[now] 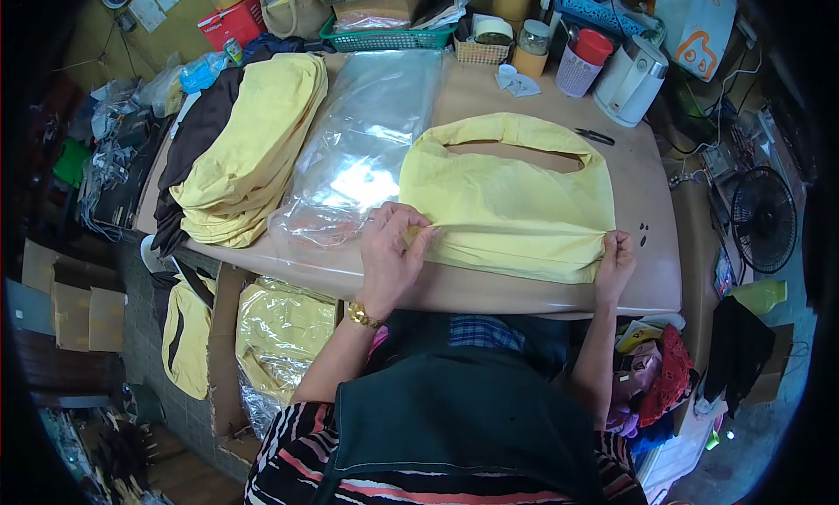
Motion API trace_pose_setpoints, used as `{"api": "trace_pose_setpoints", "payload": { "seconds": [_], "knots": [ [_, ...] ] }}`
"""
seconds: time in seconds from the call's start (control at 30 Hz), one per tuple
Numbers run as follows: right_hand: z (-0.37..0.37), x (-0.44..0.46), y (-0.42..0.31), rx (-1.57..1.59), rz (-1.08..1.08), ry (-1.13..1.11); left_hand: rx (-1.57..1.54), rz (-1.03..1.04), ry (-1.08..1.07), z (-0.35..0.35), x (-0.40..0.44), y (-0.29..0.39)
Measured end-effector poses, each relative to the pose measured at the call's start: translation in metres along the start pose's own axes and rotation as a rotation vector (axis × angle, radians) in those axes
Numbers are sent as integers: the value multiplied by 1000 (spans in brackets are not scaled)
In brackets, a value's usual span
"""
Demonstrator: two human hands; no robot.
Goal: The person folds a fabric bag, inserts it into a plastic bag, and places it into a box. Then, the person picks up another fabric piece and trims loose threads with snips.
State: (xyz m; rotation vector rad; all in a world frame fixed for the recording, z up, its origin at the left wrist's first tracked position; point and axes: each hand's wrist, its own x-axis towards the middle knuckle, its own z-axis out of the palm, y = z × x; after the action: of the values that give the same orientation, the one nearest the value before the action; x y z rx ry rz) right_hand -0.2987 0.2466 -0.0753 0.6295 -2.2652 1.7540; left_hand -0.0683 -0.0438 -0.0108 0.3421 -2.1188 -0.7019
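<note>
A yellow cloth bag (516, 195) with a wide loop handle at its far side lies flat on the table in front of me. A crease runs across its near part. My left hand (395, 247) pinches its left edge between thumb and fingers, a gold watch on the wrist. At the near right corner, my right hand (616, 256) grips the cloth with curled fingers. Clear plastic bags (363, 147) lie flat to the left, their near end close to my left hand. Farther left is a pile of folded yellow cloth (253, 147) with dark brown cloth (197, 147) along it.
A black pen-like tool (595, 136) lies beyond the bag's right side. Along the back stand a white kettle (631, 81), jars (532, 46) and a green basket (389, 39). Below the table's left edge, a cardboard box (229, 356) holds plastic-wrapped yellow cloth (284, 330). A fan (763, 218) stands right.
</note>
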Motion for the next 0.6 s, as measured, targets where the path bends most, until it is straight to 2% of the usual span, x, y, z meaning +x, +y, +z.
{"api": "trace_pose_setpoints", "payload": {
  "seconds": [0.03, 0.1, 0.23, 0.3, 0.33, 0.4, 0.53, 0.6],
  "knots": [
    [1, -1, -3, 20, 14, 43, -2, 1, 0, -1, 0, 2],
    [1, -2, -4, 8, 7, 57, 215, -52, -113, -2, -2, 6],
    [2, -1, -1, 41, 3, 38, 91, -141, -152, 6, -10, -4],
    [1, -1, -2, 19, 11, 22, 63, -215, -272, 5, -11, -4],
    [2, 0, -2, -2, 15, 9, 64, -216, -272, 4, -11, -2],
    [4, 0, -2, -6, 13, 21, 340, -100, -267, -1, -6, 7],
    [2, 0, 3, -33, -8, 27, 356, -104, -274, 1, -5, 9],
    [3, -1, -2, -38, 1, 27, 264, -117, -250, 3, -6, 5]
  ]
}}
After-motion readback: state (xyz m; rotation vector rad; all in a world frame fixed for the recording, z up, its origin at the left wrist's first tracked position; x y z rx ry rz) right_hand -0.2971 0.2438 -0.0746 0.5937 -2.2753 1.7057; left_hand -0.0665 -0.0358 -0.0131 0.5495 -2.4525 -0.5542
